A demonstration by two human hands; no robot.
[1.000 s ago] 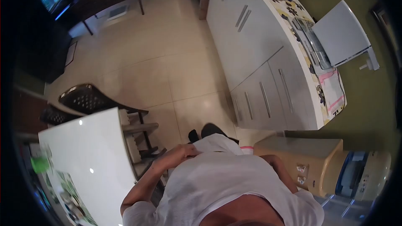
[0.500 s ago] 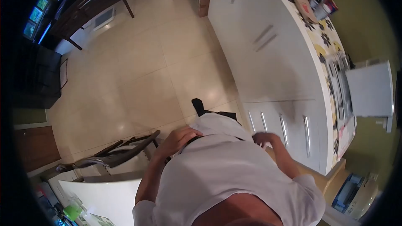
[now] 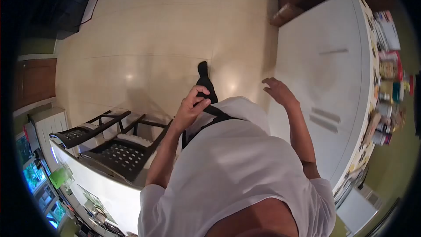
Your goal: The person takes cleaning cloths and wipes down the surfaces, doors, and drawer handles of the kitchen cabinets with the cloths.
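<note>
My left hand (image 3: 192, 103) hovers in front of my waist, its fingers loosely bent with a gap between them and the thumb. Nothing shows in it. Behind its fingertips are my black trousers (image 3: 208, 91) and the hem of my white shirt (image 3: 237, 162). My right hand (image 3: 279, 91) is held out from my body, fingers loosely extended and holding nothing. It is nearest to the white cabinet (image 3: 302, 57), though I cannot tell whether it touches. One dark-covered foot (image 3: 202, 68) reaches forward on the tiled floor (image 3: 153, 44).
Dark chairs with perforated backs (image 3: 120, 156) stand at a white table (image 3: 109, 197) on my left. On the right, a patterned countertop (image 3: 368, 136) bears jars and packets (image 3: 388, 105). A brown box (image 3: 287, 14) sits past the cabinet's far end. A wooden door (image 3: 37, 81) is at far left.
My view has turned and moved along the cabinet. My right hand has lifted away from my side and spread out. My left hand has come off my waist. One foot has stepped ahead.
</note>
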